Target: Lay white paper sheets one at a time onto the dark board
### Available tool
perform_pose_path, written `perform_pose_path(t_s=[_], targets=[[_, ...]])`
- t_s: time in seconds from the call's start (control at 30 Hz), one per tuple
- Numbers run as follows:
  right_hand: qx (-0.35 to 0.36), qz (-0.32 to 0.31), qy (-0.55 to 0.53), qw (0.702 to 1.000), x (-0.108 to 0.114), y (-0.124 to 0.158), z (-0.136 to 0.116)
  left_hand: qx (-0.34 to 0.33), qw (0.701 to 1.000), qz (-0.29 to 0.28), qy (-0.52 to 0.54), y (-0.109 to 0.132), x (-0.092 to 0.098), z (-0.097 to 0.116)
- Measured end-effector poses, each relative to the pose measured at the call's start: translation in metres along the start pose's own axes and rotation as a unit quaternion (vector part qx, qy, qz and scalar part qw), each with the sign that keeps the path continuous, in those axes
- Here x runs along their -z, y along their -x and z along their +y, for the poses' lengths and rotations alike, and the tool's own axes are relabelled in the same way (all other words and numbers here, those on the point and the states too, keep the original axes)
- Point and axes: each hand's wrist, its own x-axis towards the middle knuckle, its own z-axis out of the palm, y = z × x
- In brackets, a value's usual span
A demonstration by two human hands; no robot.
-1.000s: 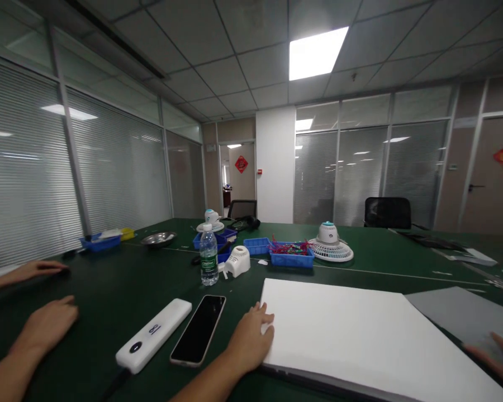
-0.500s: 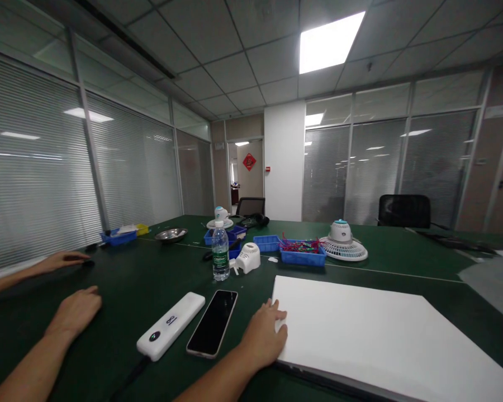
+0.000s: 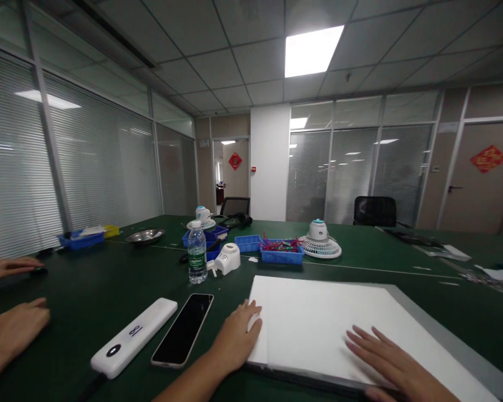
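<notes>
A large white sheet (image 3: 314, 318) lies flat in front of me, with a dark edge showing beneath its near side. My left hand (image 3: 237, 335) rests on its left edge, fingers apart and touching the white surface. Over the near right part is my right hand (image 3: 385, 357), open and palm down with fingers stretched; whether it presses on the sheet I cannot tell. Left of my left hand lies a phone (image 3: 183, 330) with a dark screen, beside a white power bank (image 3: 134, 338) with a black cable.
Another person's hands (image 3: 19, 324) are at the far left. A water bottle (image 3: 197, 254), a white fan housing (image 3: 228, 258), a blue tray of red wires (image 3: 281, 254) and a small fan (image 3: 319, 240) stand beyond. A metal bowl (image 3: 145, 237) sits farther left.
My right hand has come into view over the white sheet. The view has turned right, so things sit farther left. My left hand stays at the sheet's left edge.
</notes>
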Motion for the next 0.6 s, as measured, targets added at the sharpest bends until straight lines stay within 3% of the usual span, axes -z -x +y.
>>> perform_pose_path(t_s=[0.13,0.23,0.3,0.4,0.6], targets=[[-0.09,0.095,0.063,0.989,0.011,0.007,0.068,-0.001,1.0,-0.008,-0.011,-0.002,-0.004,0.003],[-0.203,0.067,0.073,0.974,0.022,0.017,0.128,-0.007,1.0,-0.011,-0.017,-0.004,-0.007,0.006],[-0.271,0.046,0.053,0.96,0.029,0.023,0.151,-0.01,1.0,-0.01,-0.018,-0.005,-0.009,0.008],[-0.307,0.039,0.059,0.949,0.036,0.027,0.16,-0.01,1.0,-0.004,-0.016,-0.007,-0.011,0.011],[-0.3,0.057,0.126,0.944,0.037,0.027,0.15,-0.005,1.0,0.01,0.001,-0.009,-0.013,0.009]])
